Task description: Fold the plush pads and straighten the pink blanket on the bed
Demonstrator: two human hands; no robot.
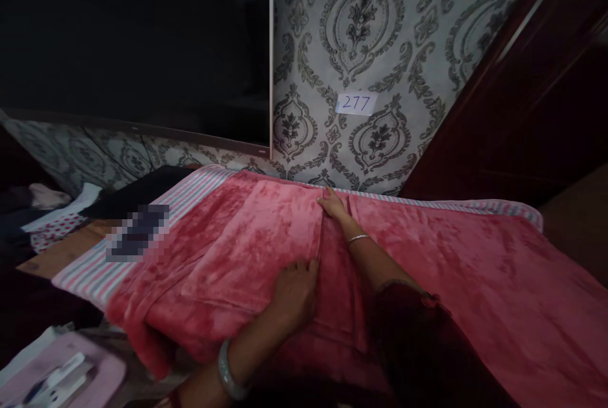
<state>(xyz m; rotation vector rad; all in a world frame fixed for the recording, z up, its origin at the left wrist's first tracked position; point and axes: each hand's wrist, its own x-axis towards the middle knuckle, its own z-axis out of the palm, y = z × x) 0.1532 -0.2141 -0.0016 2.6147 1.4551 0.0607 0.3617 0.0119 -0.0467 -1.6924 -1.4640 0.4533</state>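
A thick pink plush cloth (256, 230), with seams and a sleeve-like end drooping at the lower left, lies spread in front of me. One flap of it is folded over, its edge running away from me near the middle. My left hand (295, 291) rests on the near part of that flap, fingers curled at the edge. Farther along, close to the wall, my right hand (334, 205) pinches the same edge. Some of my left fingertips are hidden by the hand itself.
Beneath the plush is a striped cloth (190, 189), with a blurred-out dark object (137, 234) on it. A large television (137, 40) hangs over the left side. Patterned wallpaper carries a paper label (356, 103). A pink stool-like surface (102, 367) holds a white item.
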